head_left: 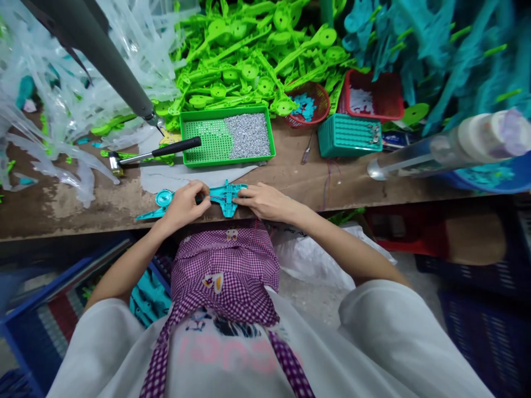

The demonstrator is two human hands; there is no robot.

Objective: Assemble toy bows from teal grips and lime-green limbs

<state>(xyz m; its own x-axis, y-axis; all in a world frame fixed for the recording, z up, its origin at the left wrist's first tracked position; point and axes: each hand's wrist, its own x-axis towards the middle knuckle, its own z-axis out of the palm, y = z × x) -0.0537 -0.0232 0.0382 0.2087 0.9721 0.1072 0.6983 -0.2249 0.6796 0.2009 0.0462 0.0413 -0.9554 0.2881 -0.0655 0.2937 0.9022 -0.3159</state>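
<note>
A teal plastic part (227, 198) with a round disc at its left end lies along the front edge of the wooden table (348, 182). My left hand (188, 203) is over its middle, with thumb and forefinger pinched on a thin wire (215, 197) that runs along the part. On the right side, my right hand (261, 201) presses its closed fingertips on the teal part. Behind the hands is a grey cloth (166, 178), and a hammer (155, 150) rests with its handle on the rim of a green tray (207, 138) holding small silver screws.
Lime green parts (249, 55) are heaped at the back, translucent ones (62, 110) at left, teal ones (452, 61) at right. A grey powered tool (112, 61) hangs at upper left. Teal baskets (348, 135), red baskets (373, 94) and a clear bottle (448, 146) stand at right.
</note>
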